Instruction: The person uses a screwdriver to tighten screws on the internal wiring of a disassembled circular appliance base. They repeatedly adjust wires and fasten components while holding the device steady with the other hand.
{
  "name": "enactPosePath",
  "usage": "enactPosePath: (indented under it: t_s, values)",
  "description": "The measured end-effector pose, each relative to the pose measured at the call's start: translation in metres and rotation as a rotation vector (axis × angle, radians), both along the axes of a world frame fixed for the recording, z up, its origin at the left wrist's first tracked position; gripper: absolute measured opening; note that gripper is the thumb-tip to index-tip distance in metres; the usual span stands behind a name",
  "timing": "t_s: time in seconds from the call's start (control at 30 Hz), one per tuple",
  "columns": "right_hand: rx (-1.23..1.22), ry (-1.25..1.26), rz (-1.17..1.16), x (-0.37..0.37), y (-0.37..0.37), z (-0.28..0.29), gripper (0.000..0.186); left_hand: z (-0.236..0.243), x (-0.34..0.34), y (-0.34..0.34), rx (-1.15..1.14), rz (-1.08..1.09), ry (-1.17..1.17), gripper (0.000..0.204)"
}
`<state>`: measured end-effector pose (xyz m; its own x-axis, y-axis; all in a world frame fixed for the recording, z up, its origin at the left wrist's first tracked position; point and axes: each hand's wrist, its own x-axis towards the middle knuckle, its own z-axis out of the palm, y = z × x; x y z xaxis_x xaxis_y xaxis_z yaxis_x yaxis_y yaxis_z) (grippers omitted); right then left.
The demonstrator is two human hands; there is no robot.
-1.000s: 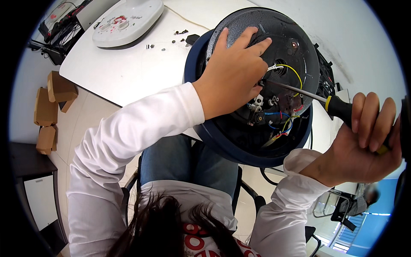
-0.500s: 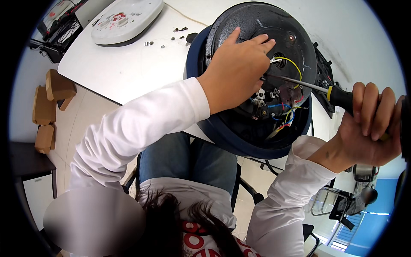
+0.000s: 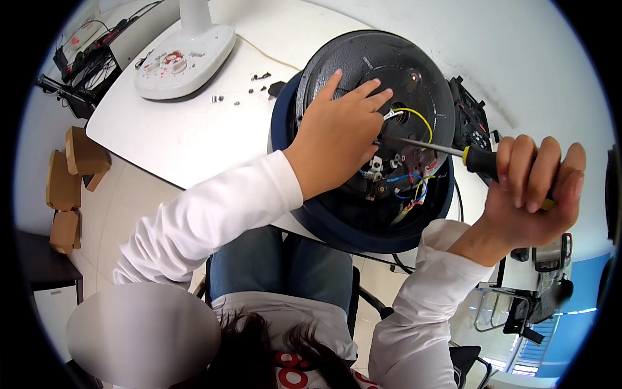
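Clamping the right hand (image 3: 528,194) around the screwdriver (image 3: 463,153), right of frame; spreading the left hand (image 3: 337,139) over the round black housing (image 3: 405,94), upper centre, possibly pinching something hidden. Probably handling stiff, heavyish; best gripping by the blue rim (image 3: 389,243), sparing delicate wires (image 3: 408,207).

The shaft (image 3: 431,146) is seen as smooth, bare metal; the handle (image 3: 481,162) is made of black plastic with yellow parts. The plate (image 3: 395,65) is finished in black, rough and speckled on one side, smoother and faintly shiny elsewhere; the rim (image 3: 376,242) is formed in smooth dark-blue plastic; the surface (image 3: 155,129) is faced in smooth white; the base (image 3: 152,84) is moulded in glossy white plastic; the boxes (image 3: 89,152) are folded from matt brown cardboard; the sleeves (image 3: 220,201) are sewn from white cloth, the jeans (image 3: 243,262) from blue denim.
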<state>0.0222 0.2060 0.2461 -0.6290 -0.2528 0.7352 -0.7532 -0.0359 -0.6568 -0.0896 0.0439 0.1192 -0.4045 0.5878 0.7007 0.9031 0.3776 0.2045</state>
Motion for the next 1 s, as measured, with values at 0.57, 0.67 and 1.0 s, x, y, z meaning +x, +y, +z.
enactPosePath:
  t_s: [0.57,0.67,1.0]
  values:
    - [-0.157,0.306,-0.347,0.038,-0.036,-0.031,0.031,0.008,0.013,-0.039,0.102,0.098,-0.193,0.016]
    - [-0.192,0.279,-0.326,0.031,-0.026,-0.028,0.029,-0.002,0.018,-0.046,0.204,0.081,-0.326,0.015]
    - [-0.331,0.124,-0.309,0.007,-0.001,-0.011,0.036,-0.059,0.04,-0.063,0.525,-0.054,-0.357,0.018]
